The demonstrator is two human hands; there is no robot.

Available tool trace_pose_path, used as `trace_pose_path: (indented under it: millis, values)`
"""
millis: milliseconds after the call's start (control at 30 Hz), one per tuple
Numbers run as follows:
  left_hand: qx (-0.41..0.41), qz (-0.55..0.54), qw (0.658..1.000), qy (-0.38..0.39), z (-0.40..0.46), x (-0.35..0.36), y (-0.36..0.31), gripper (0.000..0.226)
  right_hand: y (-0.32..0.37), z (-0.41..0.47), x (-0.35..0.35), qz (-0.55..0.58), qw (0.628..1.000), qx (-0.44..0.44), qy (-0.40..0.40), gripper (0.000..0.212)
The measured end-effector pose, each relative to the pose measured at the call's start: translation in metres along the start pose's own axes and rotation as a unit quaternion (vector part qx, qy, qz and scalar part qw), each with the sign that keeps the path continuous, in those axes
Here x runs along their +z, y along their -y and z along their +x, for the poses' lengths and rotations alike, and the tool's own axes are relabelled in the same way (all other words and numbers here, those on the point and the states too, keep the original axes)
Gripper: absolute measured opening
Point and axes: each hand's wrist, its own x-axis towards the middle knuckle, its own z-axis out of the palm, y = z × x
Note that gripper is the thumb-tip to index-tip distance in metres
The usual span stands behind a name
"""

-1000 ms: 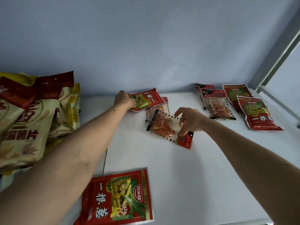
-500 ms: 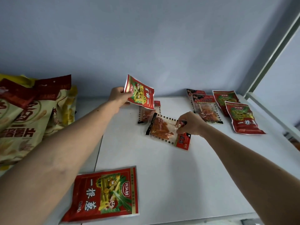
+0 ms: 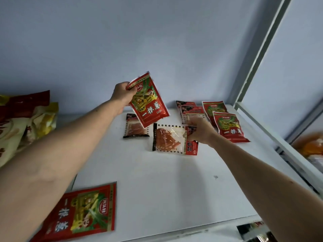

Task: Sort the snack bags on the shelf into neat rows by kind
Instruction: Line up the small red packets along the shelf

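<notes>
Head view: left hand (image 3: 122, 95) has lifted its pinched red scallion-snack bag (image 3: 148, 102) higher off the shelf (image 3: 157, 189); right hand (image 3: 201, 131) still pinches the clear spicy-strip packet (image 3: 169, 138), now squared beside the sorted rows.

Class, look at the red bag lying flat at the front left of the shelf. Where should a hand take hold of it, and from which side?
Pinch the red bag at its near sealed edge, coming from the front. It lies flat on the shelf close to the front lip, so that thin, flat seam is likely easiest to get fingers under.
</notes>
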Motion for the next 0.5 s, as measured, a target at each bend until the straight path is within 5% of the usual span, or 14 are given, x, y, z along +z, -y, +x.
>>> trace_pose_path:
  millis: [100,300,500]
  values:
    - [-0.007,0.037,0.999,0.027,-0.005,0.026,-0.009,0.011,-0.019,-0.004,-0.024,-0.032,0.999,0.014,-0.003,0.025]
    - [-0.062,0.081,0.986,0.136,-0.021,0.071,-0.016,0.043,-0.058,-0.006,-0.059,0.027,0.999,0.039,-0.002,0.036]
    - [-0.072,0.054,0.986,0.141,-0.030,0.092,-0.020,0.052,-0.089,-0.009,-0.075,0.073,0.995,0.065,0.014,0.033]
